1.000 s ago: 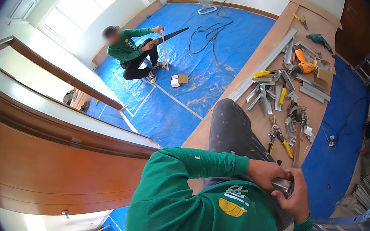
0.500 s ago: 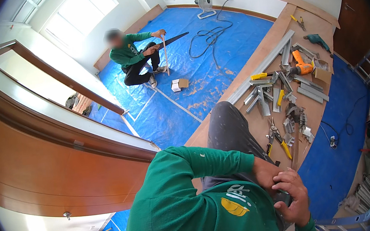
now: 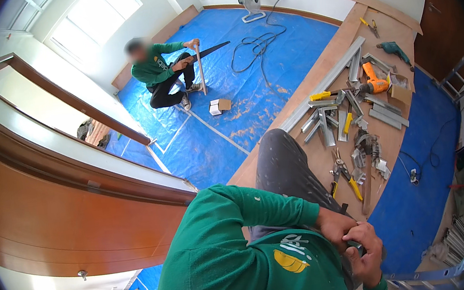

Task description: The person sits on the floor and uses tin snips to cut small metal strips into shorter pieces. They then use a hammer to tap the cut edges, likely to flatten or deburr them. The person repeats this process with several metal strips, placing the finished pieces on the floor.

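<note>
Low before the torso, the person's hands meet: the right hand (image 3: 372, 252) curls thumb and fingers round a small dark object (image 3: 360, 249), while the left hand's (image 3: 335, 226) grip cannot be told. Fingers hide the object's long axis and direction. Beyond, yellow-handled snips (image 3: 339, 168) lie on a wooden board (image 3: 393, 23), tips pointing away.

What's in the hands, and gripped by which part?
A small dark object, mostly hidden, appears held in the right hand, the left hand close by; which part is gripped can't be told.
</note>
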Tool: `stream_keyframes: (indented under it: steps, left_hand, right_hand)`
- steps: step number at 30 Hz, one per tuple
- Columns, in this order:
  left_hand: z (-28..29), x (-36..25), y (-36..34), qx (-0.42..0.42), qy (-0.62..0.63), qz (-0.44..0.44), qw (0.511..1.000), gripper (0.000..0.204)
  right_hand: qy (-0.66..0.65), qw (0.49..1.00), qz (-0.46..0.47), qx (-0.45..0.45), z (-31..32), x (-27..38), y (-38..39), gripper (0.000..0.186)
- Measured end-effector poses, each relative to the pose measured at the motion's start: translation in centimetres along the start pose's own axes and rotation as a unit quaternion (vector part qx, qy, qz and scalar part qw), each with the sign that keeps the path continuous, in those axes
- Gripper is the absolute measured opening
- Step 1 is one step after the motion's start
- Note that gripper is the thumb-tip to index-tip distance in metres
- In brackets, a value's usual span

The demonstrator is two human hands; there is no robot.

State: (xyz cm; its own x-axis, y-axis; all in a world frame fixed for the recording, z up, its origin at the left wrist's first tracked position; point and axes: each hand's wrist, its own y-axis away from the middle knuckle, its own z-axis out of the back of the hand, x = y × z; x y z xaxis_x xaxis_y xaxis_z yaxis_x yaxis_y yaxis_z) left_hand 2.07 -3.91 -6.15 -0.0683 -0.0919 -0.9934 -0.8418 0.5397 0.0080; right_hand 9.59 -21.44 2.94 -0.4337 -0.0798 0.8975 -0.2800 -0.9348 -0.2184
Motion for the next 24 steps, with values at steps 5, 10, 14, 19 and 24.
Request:
stream_keyframes:
  steps: [5,10,14,19,24]
  left_hand:
    - [-0.3,-0.3,0.2,-0.006,0.082,0.057,0.995,0.039]
    - [-0.3,-1.0,0.3,-0.026,0.091,0.042,0.995,0.037]
    - [-0.3,0.0,-0.2,-0.032,0.069,0.021,0.997,0.042]
    - [0.7,-0.2,-0.9,0.009,0.02,0.059,0.998,0.054]
    - [0.3,-1.3,-0.6,-0.019,-0.013,0.002,1.0,0.049]
  right_hand:
    - [-0.078,0.994,-0.08,-0.021,0.1,-0.7,0.4,0.052]
    - [-0.057,0.997,-0.058,-0.01,0.3,-1.3,0.0,0.053]
    - [-0.017,0.999,-0.038,0.004,0.5,-1.3,-0.2,0.046]
    - [0.025,1.0,0.013,0.001,0.8,-1.6,0.1,0.033]
    - [0.041,0.999,0.029,-0.006,0.3,-1.7,0.8,0.027]
